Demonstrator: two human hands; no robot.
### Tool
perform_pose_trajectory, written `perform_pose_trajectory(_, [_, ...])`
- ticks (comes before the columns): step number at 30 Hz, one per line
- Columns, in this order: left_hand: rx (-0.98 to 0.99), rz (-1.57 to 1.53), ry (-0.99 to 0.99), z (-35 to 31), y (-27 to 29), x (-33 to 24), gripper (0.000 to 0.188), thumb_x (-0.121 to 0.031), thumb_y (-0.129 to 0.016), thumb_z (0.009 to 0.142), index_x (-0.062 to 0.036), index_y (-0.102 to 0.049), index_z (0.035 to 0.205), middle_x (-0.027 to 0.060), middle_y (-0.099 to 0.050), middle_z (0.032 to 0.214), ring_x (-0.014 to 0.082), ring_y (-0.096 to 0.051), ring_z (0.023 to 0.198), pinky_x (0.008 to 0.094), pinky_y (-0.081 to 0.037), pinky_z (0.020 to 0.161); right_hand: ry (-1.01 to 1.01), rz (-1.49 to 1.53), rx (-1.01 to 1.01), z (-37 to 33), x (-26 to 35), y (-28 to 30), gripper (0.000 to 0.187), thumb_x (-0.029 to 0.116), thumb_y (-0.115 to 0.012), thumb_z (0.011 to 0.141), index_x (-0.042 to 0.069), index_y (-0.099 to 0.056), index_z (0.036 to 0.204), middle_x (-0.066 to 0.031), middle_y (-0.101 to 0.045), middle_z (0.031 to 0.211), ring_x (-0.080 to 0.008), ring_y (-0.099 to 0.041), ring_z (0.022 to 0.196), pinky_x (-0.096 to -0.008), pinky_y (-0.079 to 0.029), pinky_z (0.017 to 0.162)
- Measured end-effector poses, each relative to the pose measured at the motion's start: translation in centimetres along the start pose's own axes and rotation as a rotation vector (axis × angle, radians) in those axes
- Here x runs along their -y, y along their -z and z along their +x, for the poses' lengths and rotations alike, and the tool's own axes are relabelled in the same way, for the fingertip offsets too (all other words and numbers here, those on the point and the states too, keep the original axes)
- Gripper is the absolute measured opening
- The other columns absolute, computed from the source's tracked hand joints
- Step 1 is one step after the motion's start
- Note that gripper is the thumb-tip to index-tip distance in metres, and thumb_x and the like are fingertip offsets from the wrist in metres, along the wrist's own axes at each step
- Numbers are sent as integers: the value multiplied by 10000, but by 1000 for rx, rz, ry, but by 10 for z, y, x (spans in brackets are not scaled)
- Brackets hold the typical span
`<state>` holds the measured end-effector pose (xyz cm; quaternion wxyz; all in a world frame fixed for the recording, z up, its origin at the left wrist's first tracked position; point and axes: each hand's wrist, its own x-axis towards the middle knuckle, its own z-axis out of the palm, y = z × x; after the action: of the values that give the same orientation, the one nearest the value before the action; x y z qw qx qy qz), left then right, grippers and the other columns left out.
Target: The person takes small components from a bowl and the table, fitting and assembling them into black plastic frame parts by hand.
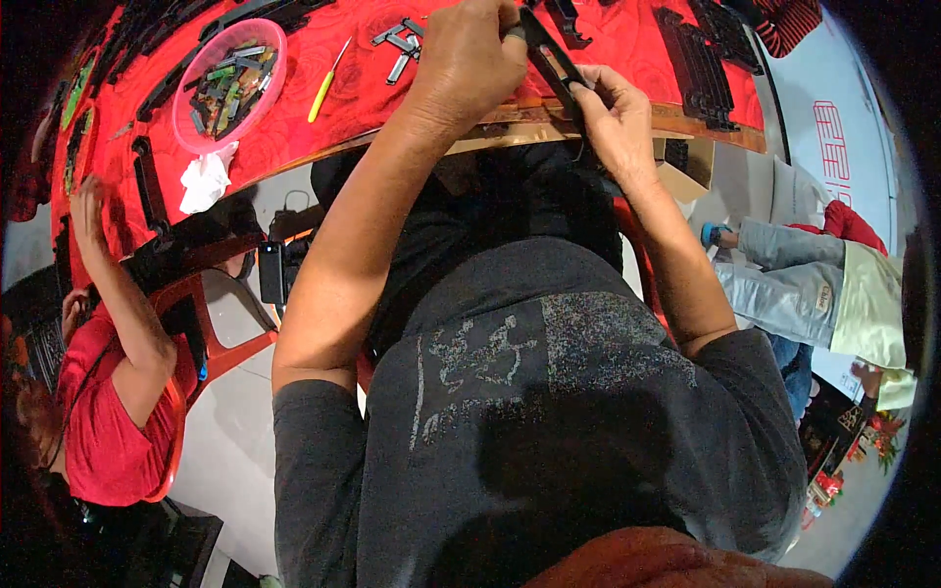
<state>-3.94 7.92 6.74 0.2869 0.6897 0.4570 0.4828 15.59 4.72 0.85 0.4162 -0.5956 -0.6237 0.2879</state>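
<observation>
A long, narrow black plastic strip (555, 61) slants over the table's front edge, between my hands. My right hand (619, 122) is closed on its lower part, thumb and fingers pinching the side. My left hand (472, 64) is curled beside the strip's upper end, its fingertips against or very near it. A small greyish bit shows at those fingertips, too small to name. Left of my left hand lie several small grey and black pieces (399, 44). Farther left is a thin pointed tool with a yellow handle (321, 100).
A pink basket (182, 116) full of small parts stands at left, with crumpled white tissue (208, 178) by it. Black strips (694, 73) lie stacked at right on the red cloth (368, 93). A person in red (123, 402) works at left; an open cardboard box (694, 167) sits below.
</observation>
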Motion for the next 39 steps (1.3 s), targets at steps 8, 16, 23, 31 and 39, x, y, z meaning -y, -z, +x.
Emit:
perform_pose_trajectory(8, [94, 51, 46, 3, -4, 8, 125, -12, -583, 782, 6, -550, 901, 204, -589, 741, 348, -624, 724, 394, -477, 648, -81, 172, 113, 3, 0, -3, 301, 32, -515, 846, -43, -598, 1126, -91, -659, 995, -116, -625, 850, -265, -508, 791])
perform_pose_trajectory(16, [19, 197, -21, -14, -25, 49, 170, -105, -610, 741, -54, -682, 886, 161, -659, 744, 300, -660, 696, 398, -522, 682, -210, 308, 168, 2, 1, -3, 348, -7, -482, 872, -21, -562, 1210, -54, -642, 1042, -106, -619, 831, -253, -510, 767])
perform_pose_trajectory(23, [-35, 321, -51, -16, -30, 45, 214, -108, -608, 757, -55, -678, 953, 181, -662, 880, 335, -651, 828, 406, -508, 766, -159, 269, 139, 2, -8, -5, 354, 1, -488, 874, -17, -559, 1220, -65, -637, 1073, -105, -614, 848, -244, -517, 774])
perform_pose_trajectory(31, [23, 658, -11, 7, -48, 44, 292, -263, -701, 612, -15, -715, 764, 204, -664, 825, 351, -669, 761, 444, -542, 668, -182, 380, 107, -1, 5, -10, 366, 14, -541, 826, -27, -573, 1188, -66, -644, 956, -93, -581, 845, -229, -468, 765])
perform_pose_trajectory(39, [159, 611, 48, 12, -45, 53, 221, -233, -657, 656, -53, -725, 766, 187, -673, 792, 368, -668, 759, 457, -536, 698, -208, 416, 119, -5, 6, -10, 381, 10, -559, 827, -16, -566, 1208, -45, -638, 911, -85, -570, 787, -214, -460, 703])
